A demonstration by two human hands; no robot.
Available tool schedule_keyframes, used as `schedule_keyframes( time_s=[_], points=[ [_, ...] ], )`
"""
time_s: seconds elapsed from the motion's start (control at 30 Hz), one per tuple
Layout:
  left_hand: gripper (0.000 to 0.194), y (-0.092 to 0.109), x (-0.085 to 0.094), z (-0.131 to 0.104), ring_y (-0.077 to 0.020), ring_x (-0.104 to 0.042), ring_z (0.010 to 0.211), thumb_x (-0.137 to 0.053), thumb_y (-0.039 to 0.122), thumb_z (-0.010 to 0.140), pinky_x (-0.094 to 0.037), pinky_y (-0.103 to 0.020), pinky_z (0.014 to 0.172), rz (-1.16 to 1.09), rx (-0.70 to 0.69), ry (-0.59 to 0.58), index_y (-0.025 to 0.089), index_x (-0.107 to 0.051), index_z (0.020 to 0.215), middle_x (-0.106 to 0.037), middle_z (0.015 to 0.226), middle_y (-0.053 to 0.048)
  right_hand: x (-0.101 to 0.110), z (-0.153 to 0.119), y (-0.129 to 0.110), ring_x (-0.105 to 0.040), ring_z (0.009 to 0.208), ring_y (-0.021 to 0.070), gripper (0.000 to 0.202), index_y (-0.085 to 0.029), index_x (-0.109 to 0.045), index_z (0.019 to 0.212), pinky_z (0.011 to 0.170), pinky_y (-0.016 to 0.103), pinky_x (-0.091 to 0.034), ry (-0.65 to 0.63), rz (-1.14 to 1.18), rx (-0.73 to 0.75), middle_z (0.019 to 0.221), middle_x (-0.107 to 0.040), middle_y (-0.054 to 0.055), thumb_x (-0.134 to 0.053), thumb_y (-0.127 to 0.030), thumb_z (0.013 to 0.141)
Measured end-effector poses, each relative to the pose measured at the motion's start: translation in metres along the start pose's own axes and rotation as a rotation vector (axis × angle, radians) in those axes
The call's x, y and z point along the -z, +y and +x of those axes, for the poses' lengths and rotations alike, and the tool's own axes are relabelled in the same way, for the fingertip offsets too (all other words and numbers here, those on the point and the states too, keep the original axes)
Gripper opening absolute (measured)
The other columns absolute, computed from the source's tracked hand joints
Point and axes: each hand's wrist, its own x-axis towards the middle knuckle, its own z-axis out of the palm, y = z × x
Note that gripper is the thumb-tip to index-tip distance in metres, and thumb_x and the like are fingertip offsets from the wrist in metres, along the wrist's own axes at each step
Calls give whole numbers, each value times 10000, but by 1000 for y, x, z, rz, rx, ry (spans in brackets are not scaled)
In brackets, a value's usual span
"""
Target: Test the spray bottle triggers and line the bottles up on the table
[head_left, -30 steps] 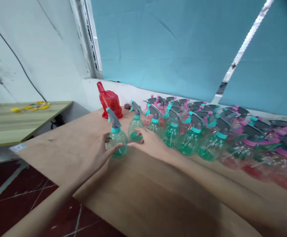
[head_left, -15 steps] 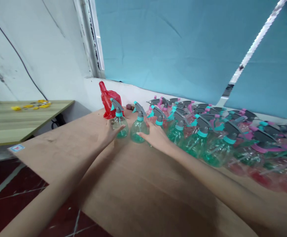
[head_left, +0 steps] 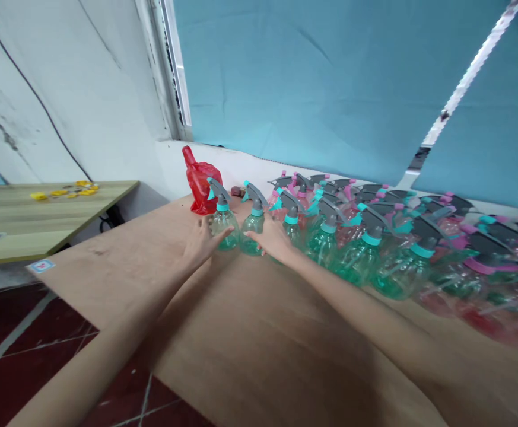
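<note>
My left hand [head_left: 204, 240] is against the left side of a clear green spray bottle [head_left: 225, 228] with a grey and teal spray head, its thumb across the front. My right hand [head_left: 274, 237] curves round the right side of a second green spray bottle [head_left: 252, 231], thumb in front. Both bottles stand upright, close together, at the left end of a row of similar bottles. The fingertips behind the bottles are partly hidden.
Several green and pink spray bottles [head_left: 359, 255] crowd the right side along the wall. Behind the left bottle sits a red plastic bag [head_left: 200, 184]. Another table [head_left: 107, 198] at the left holds yellow pieces [head_left: 87, 188].
The left bottle has moved right, closer to the second one, with my left hand beside it. The view has shifted slightly.
</note>
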Motion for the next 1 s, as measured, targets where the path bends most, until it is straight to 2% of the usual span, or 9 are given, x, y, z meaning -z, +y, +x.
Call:
schedule_keyframes(
  time_s=[0.1, 0.3, 0.4, 0.5, 0.63, 0.73, 0.83, 1.0],
  points=[
    [685, 9, 5, -3, -351, -528, 1111, -608, 645, 741, -428, -473, 901, 33, 30, -6, 186, -455, 1226, -514, 1154, -157, -2, 1, 2, -664, 857, 244, 635, -72, -409, 1314, 692, 354, -521, 17, -6, 1, 1172, -562, 221, -638, -359, 796],
    [874, 13, 15, -14, -400, -520, 1132, -618, 658, 726, -418, -527, 895, 53, 30, 7, 169, -312, 1383, -455, 1239, -207, 2, -2, -1, -672, 855, 249, 629, -35, -426, 1281, 702, 347, -521, 28, -40, -1, 1174, -546, 250, -644, -381, 804],
    [812, 18, 23, -31, -372, -503, 1160, -612, 622, 757, -406, -507, 928, 41, -28, 60, 192, -317, 1379, -433, 1265, -179, 6, -9, -4, -658, 934, 280, 610, -50, -455, 1255, 746, 362, -514, 24, -68, 11, 1154, -574, 239, -648, -402, 796],
    [678, 30, 29, -51, -323, -482, 1191, -611, 561, 792, -379, -470, 983, 13, -118, 103, 210, -380, 1324, -444, 1262, -139, 11, -22, -9, -612, 1052, 319, 608, -68, -477, 1227, 813, 386, -490, 24, -101, 35, 1154, -595, 236, -675, -411, 765],
    [576, 59, 30, -70, -283, -507, 1170, -619, 498, 806, -416, -441, 966, -51, -240, 63, 227, -423, 1274, -512, 1228, -105, 19, -49, -16, -644, 977, 348, 602, -58, -479, 1179, 751, 413, -493, 0, -134, 51, 1045, -649, 234, -660, -444, 753],
    [642, 88, 27, -78, -285, -475, 1216, -643, 455, 791, -428, -438, 963, -110, -303, 14, 223, -370, 1324, -486, 1299, -120, 28, -77, -17, -676, 862, 324, 590, -93, -474, 1164, 662, 384, -496, -37, -141, 89, 933, -683, 172, -602, -506, 763],
    [645, 118, 21, -87, -285, -502, 1191, -665, 393, 774, -438, -444, 957, -174, -338, -16, 217, -373, 1322, -515, 1280, -119, 38, -108, -14, -671, 851, 308, 579, -151, -500, 1142, 659, 382, -497, -47, -170, 131, 1044, -650, 147, -621, -523, 716],
    [493, 162, 3, -109, -262, -601, 1049, -646, 350, 790, -498, -422, 878, -298, -346, -101, 208, -465, 1225, -596, 1159, -87, 60, -155, 5, -659, 801, 334, 730, -115, -470, 1234, 600, 425, -499, 18, -319, 136, 1121, -601, 190, -491, -660, 748]
  ],
)
